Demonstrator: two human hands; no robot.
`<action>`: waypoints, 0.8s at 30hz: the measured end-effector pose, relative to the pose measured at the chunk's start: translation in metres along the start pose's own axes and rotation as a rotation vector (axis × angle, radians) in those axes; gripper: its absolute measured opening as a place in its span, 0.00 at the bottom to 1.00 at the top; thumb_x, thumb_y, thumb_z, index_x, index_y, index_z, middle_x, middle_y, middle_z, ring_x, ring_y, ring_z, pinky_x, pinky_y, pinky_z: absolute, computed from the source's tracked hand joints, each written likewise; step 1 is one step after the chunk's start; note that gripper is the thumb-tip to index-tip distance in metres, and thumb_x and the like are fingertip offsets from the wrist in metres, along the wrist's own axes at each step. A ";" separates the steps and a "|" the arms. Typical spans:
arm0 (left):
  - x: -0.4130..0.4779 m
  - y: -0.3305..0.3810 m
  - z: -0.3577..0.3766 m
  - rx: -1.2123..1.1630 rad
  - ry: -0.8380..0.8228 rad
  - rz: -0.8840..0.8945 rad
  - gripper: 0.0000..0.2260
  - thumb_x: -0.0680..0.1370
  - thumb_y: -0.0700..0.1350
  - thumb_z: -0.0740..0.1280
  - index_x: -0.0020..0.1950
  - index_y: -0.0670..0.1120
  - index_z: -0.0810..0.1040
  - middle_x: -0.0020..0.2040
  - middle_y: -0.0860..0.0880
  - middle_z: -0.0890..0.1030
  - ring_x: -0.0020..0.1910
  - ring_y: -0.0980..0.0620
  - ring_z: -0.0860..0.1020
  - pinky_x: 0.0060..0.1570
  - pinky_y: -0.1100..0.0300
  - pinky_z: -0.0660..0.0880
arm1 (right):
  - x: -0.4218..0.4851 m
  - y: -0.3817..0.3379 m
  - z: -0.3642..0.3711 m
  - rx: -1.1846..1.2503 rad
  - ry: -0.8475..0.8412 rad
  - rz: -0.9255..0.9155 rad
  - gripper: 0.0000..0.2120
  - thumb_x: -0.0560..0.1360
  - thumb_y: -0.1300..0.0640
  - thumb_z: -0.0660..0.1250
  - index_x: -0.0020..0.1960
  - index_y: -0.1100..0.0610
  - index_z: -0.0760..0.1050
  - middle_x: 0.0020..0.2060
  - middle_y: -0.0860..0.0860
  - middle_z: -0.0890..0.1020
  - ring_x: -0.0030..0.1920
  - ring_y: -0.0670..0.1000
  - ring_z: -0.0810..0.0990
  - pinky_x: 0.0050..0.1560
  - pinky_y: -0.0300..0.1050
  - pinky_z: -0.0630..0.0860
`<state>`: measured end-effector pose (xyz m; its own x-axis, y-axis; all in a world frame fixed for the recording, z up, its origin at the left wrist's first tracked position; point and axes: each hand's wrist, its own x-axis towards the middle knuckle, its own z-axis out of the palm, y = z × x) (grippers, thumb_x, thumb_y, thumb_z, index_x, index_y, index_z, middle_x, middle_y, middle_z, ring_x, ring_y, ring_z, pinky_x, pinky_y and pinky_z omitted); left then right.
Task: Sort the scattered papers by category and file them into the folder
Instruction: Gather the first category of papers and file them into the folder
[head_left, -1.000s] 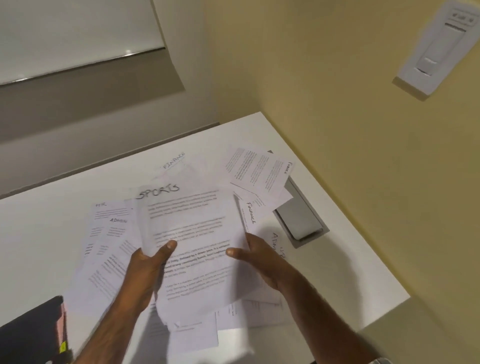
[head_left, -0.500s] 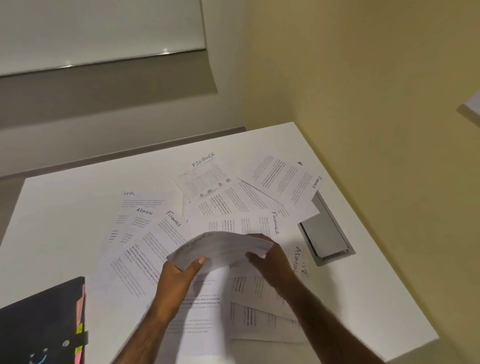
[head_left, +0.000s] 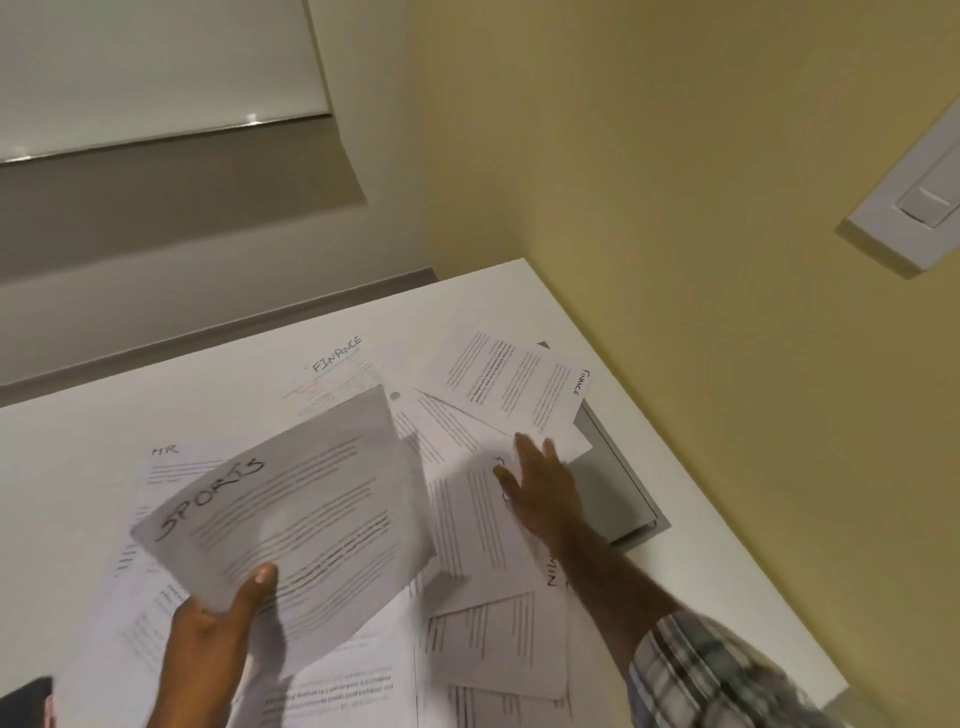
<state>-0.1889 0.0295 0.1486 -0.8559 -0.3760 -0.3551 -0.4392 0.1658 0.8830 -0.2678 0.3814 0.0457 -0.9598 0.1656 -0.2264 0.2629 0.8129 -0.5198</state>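
Observation:
My left hand (head_left: 218, 639) grips a small stack of sheets headed SPORTS (head_left: 306, 519) by its lower edge and holds it tilted above the white table (head_left: 62, 467). My right hand (head_left: 545, 488) lies flat with fingers spread on a FINANCE sheet (head_left: 467, 519) to the right. More printed papers lie scattered underneath: a FINANCE sheet (head_left: 509, 384) at the far right, another FINANCE page (head_left: 337, 369) at the back, an HR sheet (head_left: 171, 462) at the left. A dark corner of the folder (head_left: 23, 701) shows at the bottom left edge.
A grey cable flap (head_left: 618, 488) is set into the table beside the yellow wall (head_left: 675, 208) on the right. A white wall switch (head_left: 914, 208) hangs at the upper right. The table's far edge meets a ledge below a window blind (head_left: 156, 67).
My right hand has let go of the SPORTS stack and moved right onto a FINANCE sheet. My left hand alone now holds the stack, face up and raised.

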 end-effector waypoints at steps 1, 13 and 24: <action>0.002 0.003 -0.002 0.022 0.005 -0.002 0.18 0.76 0.45 0.75 0.63 0.40 0.79 0.56 0.39 0.81 0.57 0.43 0.78 0.61 0.47 0.72 | 0.016 0.010 -0.004 -0.095 -0.016 0.004 0.35 0.82 0.36 0.53 0.83 0.52 0.50 0.83 0.50 0.55 0.83 0.57 0.46 0.80 0.61 0.51; 0.013 0.021 0.013 0.101 0.017 -0.094 0.23 0.76 0.40 0.74 0.69 0.38 0.76 0.66 0.35 0.77 0.58 0.43 0.73 0.67 0.48 0.66 | 0.081 0.016 0.020 -0.379 -0.104 -0.001 0.40 0.81 0.32 0.46 0.83 0.54 0.38 0.83 0.51 0.41 0.81 0.58 0.35 0.78 0.68 0.36; 0.011 0.036 0.023 0.123 0.044 -0.017 0.41 0.58 0.61 0.76 0.68 0.43 0.77 0.60 0.41 0.80 0.61 0.40 0.76 0.67 0.41 0.70 | 0.119 -0.011 0.018 -0.448 -0.033 0.030 0.34 0.81 0.52 0.64 0.81 0.60 0.54 0.77 0.64 0.65 0.75 0.67 0.66 0.71 0.64 0.70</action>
<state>-0.2206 0.0528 0.1695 -0.8364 -0.4188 -0.3536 -0.4860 0.2684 0.8317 -0.3829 0.3818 0.0096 -0.9468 0.1809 -0.2662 0.2154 0.9707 -0.1066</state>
